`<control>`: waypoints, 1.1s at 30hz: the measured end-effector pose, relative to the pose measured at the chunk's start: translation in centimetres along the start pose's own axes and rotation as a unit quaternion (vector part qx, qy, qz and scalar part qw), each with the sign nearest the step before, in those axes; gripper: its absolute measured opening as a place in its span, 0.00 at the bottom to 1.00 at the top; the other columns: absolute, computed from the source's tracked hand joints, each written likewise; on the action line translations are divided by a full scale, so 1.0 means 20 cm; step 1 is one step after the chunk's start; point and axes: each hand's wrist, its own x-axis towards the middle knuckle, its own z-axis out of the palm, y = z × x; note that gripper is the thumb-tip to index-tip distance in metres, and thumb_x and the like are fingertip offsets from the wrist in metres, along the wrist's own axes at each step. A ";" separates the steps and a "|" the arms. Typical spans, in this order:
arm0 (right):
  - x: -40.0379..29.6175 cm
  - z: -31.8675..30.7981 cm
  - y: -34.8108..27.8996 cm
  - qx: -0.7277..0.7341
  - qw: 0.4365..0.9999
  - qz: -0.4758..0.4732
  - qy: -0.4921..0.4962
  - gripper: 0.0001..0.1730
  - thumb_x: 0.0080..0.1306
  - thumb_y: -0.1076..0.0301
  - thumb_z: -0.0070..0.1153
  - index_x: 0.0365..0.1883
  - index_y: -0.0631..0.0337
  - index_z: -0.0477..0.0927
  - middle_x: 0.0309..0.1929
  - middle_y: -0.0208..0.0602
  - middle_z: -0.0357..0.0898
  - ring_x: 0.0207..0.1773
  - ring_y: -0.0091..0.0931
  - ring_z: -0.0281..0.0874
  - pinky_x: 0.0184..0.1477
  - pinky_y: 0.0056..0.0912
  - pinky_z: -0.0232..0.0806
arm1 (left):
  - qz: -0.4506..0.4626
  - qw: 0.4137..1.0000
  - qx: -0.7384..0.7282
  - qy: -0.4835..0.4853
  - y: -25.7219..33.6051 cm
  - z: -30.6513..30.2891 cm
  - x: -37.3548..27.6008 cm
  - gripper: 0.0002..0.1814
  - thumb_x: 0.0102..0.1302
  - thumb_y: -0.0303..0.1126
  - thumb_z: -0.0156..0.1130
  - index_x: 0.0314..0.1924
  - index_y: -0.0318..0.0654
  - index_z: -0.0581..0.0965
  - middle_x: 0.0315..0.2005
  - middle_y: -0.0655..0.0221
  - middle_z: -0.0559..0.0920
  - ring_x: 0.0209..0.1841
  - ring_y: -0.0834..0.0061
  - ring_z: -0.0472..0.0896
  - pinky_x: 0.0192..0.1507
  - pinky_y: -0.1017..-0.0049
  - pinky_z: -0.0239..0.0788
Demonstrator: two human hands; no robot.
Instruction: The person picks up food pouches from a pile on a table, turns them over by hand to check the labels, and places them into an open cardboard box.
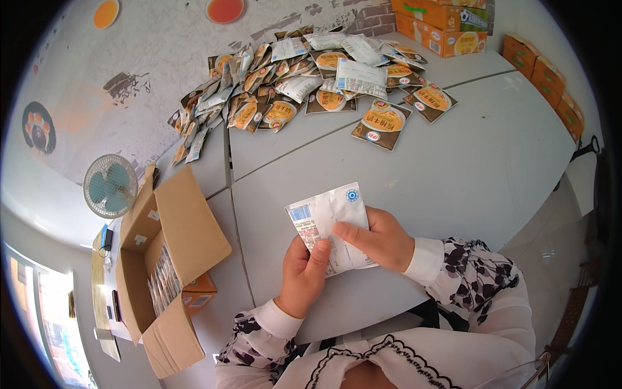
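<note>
Both my hands grip a flat sachet [340, 204] with its white printed back turned up, above the grey table [437, 160]. My left hand [305, 272] pinches its lower left edge, the thumb lying on top. From the right side my right hand [381, 238] holds it, thumb across the middle. Whether more sachets lie beneath this one I cannot tell. Farther off is a large heap of brown and orange milk sachets [333, 61], some white side up. A single sachet [382, 125] lies front side up at the heap's near edge, with another sachet [430, 101] to its right.
On my left an open cardboard box [133, 277] holds a row of upright sachets [164, 279], its flaps spread outward. An orange carton [199, 291] stands beside it. A fan [111, 186] is behind the box. Orange cartons [440, 29] are stacked at the far right.
</note>
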 end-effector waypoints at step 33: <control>0.00 -0.02 0.00 -0.069 0.996 -0.032 0.050 0.22 0.71 0.54 0.53 0.48 0.67 0.78 0.41 0.36 0.82 0.42 0.23 0.79 0.44 0.28 0.71 | -0.039 0.997 -0.064 -0.028 -0.01 0.03 -0.02 0.18 0.74 0.39 0.53 0.56 0.35 0.70 0.48 0.71 0.78 0.47 0.83 0.75 0.50 0.78 0.69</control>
